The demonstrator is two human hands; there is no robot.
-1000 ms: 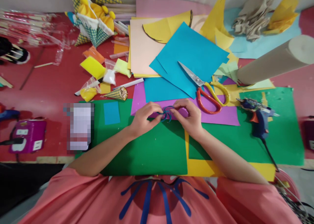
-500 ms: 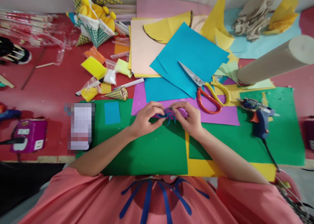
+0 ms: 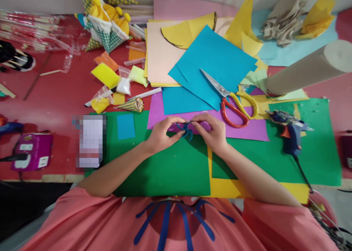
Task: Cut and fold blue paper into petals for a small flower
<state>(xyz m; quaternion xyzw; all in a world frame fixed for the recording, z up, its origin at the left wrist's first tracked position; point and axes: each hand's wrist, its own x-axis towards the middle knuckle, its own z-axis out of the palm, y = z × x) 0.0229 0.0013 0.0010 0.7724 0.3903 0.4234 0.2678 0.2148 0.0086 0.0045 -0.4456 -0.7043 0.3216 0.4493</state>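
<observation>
A small blue paper piece with curled strips [image 3: 187, 131] is held between my two hands, above the green sheet [image 3: 162, 174]. My left hand [image 3: 165, 135] pinches its left side between thumb and fingers. On the other side, my right hand [image 3: 210, 130] grips its upper right edge with the fingertips. Behind the hands lie a purple sheet [image 3: 255, 130] and stacked blue sheets [image 3: 211, 56]. Scissors [image 3: 225, 93] with one red and one yellow handle rest on these sheets, just beyond my right hand.
A blue glue gun [image 3: 293, 137] lies at right, its cord trailing off the front edge. A pale cylinder [image 3: 308, 69] stands behind it. At left are a blurred-out phone [image 3: 92, 141], a small blue square [image 3: 126, 126], a paper cone [image 3: 133, 104] and a purple power block [image 3: 33, 152].
The curled blue paper piece has turned a little in my fingers, and its strips hang differently. My left fingers have shifted slightly; the things on the table have stayed put.
</observation>
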